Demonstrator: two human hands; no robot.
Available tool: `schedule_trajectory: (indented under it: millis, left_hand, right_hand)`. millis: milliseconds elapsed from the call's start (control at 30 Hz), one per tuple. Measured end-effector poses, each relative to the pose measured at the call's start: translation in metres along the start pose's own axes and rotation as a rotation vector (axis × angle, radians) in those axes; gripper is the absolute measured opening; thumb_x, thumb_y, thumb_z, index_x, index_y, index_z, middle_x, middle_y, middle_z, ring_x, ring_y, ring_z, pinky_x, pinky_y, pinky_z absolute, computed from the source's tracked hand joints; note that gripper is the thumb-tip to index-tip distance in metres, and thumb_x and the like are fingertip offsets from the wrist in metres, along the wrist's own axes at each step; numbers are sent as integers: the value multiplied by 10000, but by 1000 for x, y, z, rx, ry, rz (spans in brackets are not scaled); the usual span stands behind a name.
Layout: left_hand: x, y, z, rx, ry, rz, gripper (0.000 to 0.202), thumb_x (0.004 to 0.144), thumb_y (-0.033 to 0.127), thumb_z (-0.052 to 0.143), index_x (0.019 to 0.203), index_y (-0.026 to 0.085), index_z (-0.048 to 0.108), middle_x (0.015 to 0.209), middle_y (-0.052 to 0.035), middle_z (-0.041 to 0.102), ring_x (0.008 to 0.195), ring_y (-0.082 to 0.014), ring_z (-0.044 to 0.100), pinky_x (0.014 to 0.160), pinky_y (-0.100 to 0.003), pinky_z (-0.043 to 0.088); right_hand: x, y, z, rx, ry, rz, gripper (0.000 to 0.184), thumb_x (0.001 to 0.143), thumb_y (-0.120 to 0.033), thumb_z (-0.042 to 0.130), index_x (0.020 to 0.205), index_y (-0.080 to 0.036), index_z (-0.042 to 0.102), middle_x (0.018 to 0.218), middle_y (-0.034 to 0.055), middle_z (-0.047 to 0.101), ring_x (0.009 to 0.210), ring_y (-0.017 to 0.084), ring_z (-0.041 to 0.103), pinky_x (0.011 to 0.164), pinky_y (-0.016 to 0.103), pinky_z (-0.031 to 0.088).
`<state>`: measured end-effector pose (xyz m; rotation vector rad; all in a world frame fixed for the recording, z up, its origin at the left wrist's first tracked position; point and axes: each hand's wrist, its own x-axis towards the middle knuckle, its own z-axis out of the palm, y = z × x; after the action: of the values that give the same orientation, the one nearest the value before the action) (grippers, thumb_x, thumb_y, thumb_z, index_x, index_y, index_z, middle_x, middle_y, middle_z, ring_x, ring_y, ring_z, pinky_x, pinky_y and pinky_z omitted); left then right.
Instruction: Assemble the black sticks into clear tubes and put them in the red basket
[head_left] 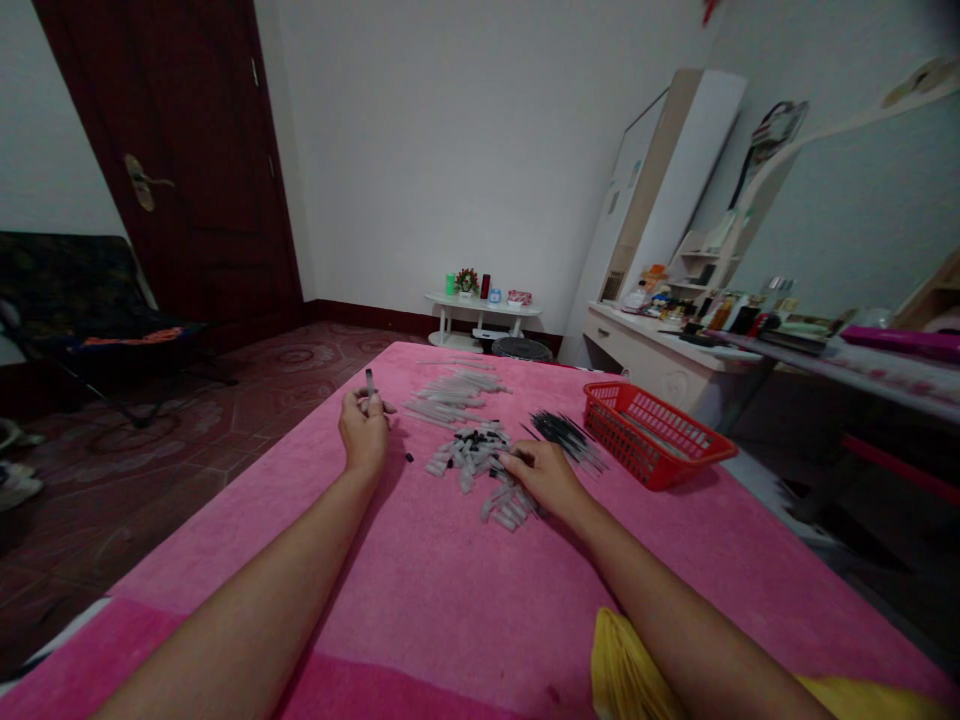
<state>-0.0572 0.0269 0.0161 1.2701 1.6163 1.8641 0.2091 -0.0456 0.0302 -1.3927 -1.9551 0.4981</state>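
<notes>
My left grip (365,425) pinches a dark-tipped piece (370,384), over the pink bench (442,590), left of a pile of small pieces (469,458), my right grip (546,476) at the pile's edge, its hold unclear

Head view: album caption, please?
Left hand holding a small piece, right hand at piled small parts, on pink cloth.

Dim, cool indoor light, its source out of view.
Soft shadows lie on the cloth (450,600); the floor (150,485) darkens at left. The door (191,130) and cabinet (705,140) lean with wide-angle distortion, the top-right corner is dark, and the tubes (469,468) look slightly smeared.
</notes>
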Motion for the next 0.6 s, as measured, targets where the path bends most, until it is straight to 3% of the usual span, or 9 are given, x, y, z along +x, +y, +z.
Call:
schedule_trajectory:
  millis: [67,133,267,367,500,600]
  left_hand:
    - [7,-8,-3,210,-81,-26,208,853,290,435,1006,171,511,711,-31,650,531,-130,569,517,-216,409]
    - [9,-13,-3,451,-199,32,167,829,276,469,930,170,550,744,-81,667,655,-180,629,559,-240,417]
    - [5,-14,0,765,-424,140,261,766,441,562,804,184,589,797,-124,682,763,-243,653,593,-268,414]
    - [2,-10,2,821,-547,184,334,651,506,661,746,191,606,771,-101,683,734,-236,647,597,-261,410]
    - [4,-1,0,801,-643,190,203,566,351,738,639,201,621,709,-51,680,698,-204,630,573,-239,397]
    - [5,4,1,677,-692,84,154,516,249,748,563,200,609,594,-9,647,622,-178,604,519,-224,374]
  right_hand:
    - [0,0,0,0,2,-1,312,810,-381,532,600,-153,570,541,-27,494,553,110,446,517,209,284]
    - [-1,-2,-1,0,2,3,315,808,-380,534,595,-151,571,541,-27,496,556,111,446,518,209,281]
    - [-1,-5,-2,-10,-8,13,304,804,-362,538,585,-153,570,525,-30,490,544,109,438,515,211,271]
    - [-1,-6,-2,-27,-24,4,286,801,-340,546,585,-154,574,519,-34,489,536,108,434,515,214,267]
    - [0,-2,-1,-42,-33,-19,276,804,-339,551,607,-150,592,546,-33,512,552,108,450,527,214,274]
    - [0,2,0,-48,-26,-27,277,808,-342,548,620,-148,605,559,-31,526,559,108,459,536,213,282]
